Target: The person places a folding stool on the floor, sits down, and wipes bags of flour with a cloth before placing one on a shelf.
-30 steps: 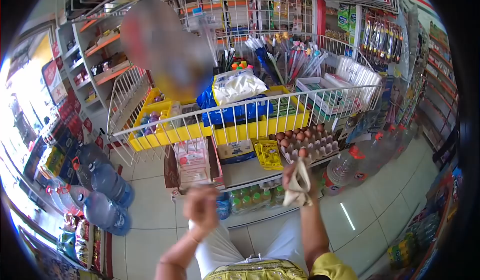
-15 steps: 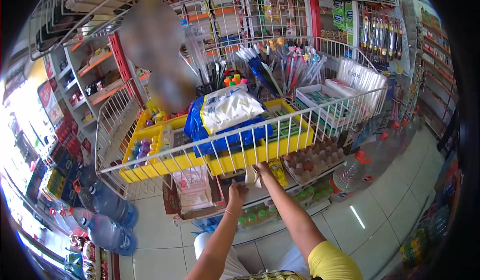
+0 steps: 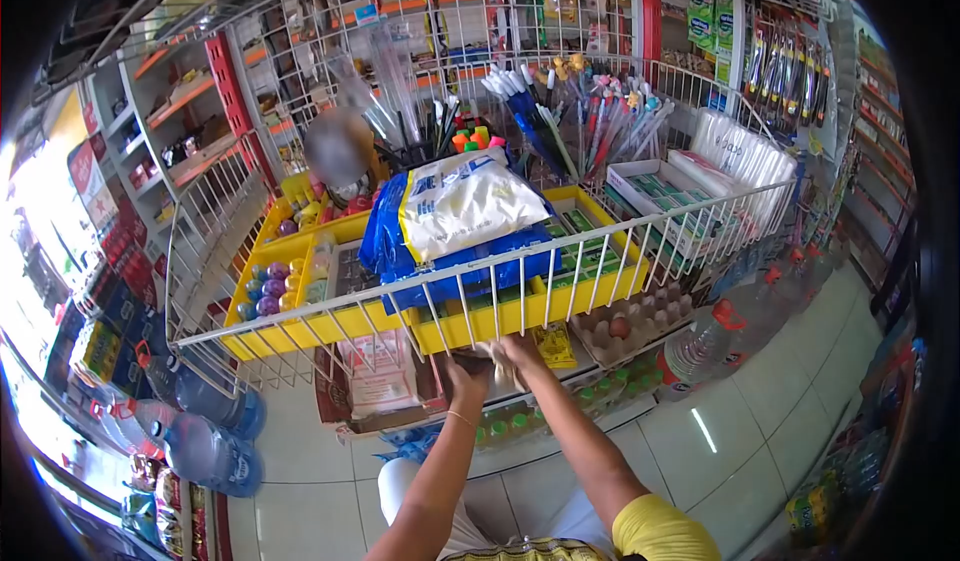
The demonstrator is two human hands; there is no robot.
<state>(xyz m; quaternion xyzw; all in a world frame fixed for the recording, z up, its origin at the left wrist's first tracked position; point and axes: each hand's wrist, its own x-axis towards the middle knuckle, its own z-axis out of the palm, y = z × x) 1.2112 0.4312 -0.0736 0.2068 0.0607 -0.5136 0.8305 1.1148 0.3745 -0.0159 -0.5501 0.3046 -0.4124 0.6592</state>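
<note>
Both of my hands reach under the front of a white wire basket (image 3: 440,279), over the lower shelf. A crumpled cream cloth (image 3: 506,369) is bunched in my right hand (image 3: 517,349), whose fingertips are partly hidden below the basket. My left hand (image 3: 466,381) is just left of the cloth, at a dark box-like item; its fingers are mostly out of sight. Right of my right hand lies a yellow packet (image 3: 555,347). To the left is an open carton (image 3: 345,416) with pink-and-white packs.
Above my hands, the basket holds yellow trays (image 3: 480,329), a white-and-blue bag (image 3: 470,206), pens (image 3: 610,121) and boxes. An egg tray (image 3: 632,329) and green-capped bottles (image 3: 520,421) are lower right. Large water bottles (image 3: 215,451) stand left. Another person (image 3: 340,151) is behind the basket.
The view has shifted slightly. My right hand and the cream cloth have moved a little left, and my left hand reaches farther under the basket. The person behind the basket has moved lower.
</note>
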